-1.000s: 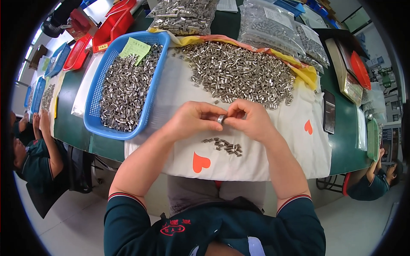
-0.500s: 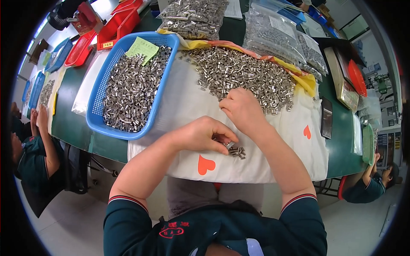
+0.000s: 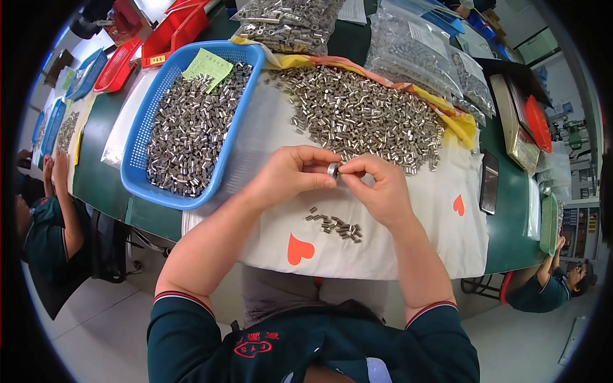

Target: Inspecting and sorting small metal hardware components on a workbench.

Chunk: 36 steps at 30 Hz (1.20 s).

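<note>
Metal ring [image 3: 332,170], held above the white cloth [image 3: 348,258], just on the near side of the large heap of short metal cylinders [image 3: 364,112]. Left hand [image 3: 290,175] narrowed to a pinch, with the ring between thumb and fingers. Right hand [image 3: 380,185] with thumb and fingertips drawn close at the ring's right side — any cylinder between them too small and too hidden to make out. Below the hands, on the cloth, a small cluster of cylinders [image 3: 338,228], apart from the heap. To the left, a blue perforated basket [image 3: 163,201] filled with similar pieces, bearing a green paper slip [image 3: 209,69].

Chief hazard, as judged: a dropped part, owing to the small contact between fingertips and smooth metal; with a fall into heap or cluster, ready loss among look-alikes. Second: a small piece knocked against the ring's rim, through slight misalignment of the two hands. Third: heap and cluster mixed — from a low wrist, or from a tug on the loose cloth.
</note>
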Motion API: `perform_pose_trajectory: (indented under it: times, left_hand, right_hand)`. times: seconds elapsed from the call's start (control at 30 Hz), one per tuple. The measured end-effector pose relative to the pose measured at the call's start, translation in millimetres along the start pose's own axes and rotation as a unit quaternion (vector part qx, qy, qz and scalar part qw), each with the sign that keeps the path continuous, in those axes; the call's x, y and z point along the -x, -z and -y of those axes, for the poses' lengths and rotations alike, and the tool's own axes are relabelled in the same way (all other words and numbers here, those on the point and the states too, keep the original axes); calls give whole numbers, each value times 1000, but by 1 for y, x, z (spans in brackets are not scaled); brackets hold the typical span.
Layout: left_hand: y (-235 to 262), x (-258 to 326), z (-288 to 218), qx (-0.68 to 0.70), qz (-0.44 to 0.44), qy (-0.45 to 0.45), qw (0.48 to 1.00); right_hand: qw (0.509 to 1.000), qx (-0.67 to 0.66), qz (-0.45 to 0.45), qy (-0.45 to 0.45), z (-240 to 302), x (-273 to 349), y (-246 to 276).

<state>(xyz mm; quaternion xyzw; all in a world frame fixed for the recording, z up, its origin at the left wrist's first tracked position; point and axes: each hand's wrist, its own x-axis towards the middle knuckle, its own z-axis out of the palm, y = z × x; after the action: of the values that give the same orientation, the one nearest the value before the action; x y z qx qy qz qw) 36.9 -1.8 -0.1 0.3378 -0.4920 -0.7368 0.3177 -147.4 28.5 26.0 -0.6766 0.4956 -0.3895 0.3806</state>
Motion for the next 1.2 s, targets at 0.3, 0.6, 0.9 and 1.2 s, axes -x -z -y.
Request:
perform_pose_trajectory:
  times: [0.3, 0.6, 0.9, 1.2]
  left_hand:
    - [-4, 1, 1, -105, -47, 6, 993]
    - [-5, 6, 2, -91, 12, 38, 995]
    - [-10, 12, -1, -216, 133, -62, 965]
    - [-8, 10, -4, -194, 98, -2, 976]
  right_hand:
    - [960, 211, -63, 174, -7, 3, -11]
    - [992, 32, 103, -62, -6, -3, 14]
    - [941, 309, -67, 119, -27, -14, -10]
    - [934, 337, -61, 103, -30, -11, -12]
